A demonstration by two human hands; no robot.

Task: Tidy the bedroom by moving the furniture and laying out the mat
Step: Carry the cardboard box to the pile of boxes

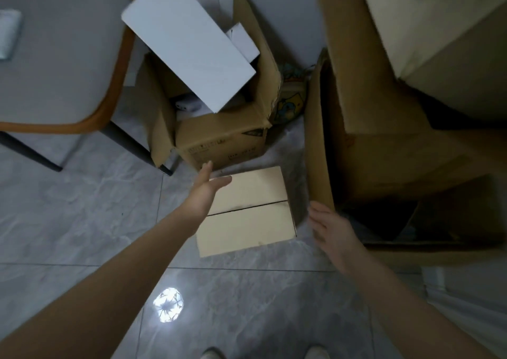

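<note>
A small closed cardboard box [247, 213] lies on the grey tiled floor in the middle of the head view. My left hand [205, 191] reaches over its left edge, fingers straight and apart, holding nothing. My right hand [329, 229] hovers open just right of the box, close to the flap of a large cardboard box [384, 152]. Behind the small box stands an open cardboard box [219, 139] with white boxes [189, 43] sticking out of it.
A grey chair [63, 56] with an orange rim stands at the left, its dark legs on the floor. A big pale box [444, 29] rests on the large box at the right. A patterned item [290, 95] lies between the boxes by the wall. My feet show at the bottom edge.
</note>
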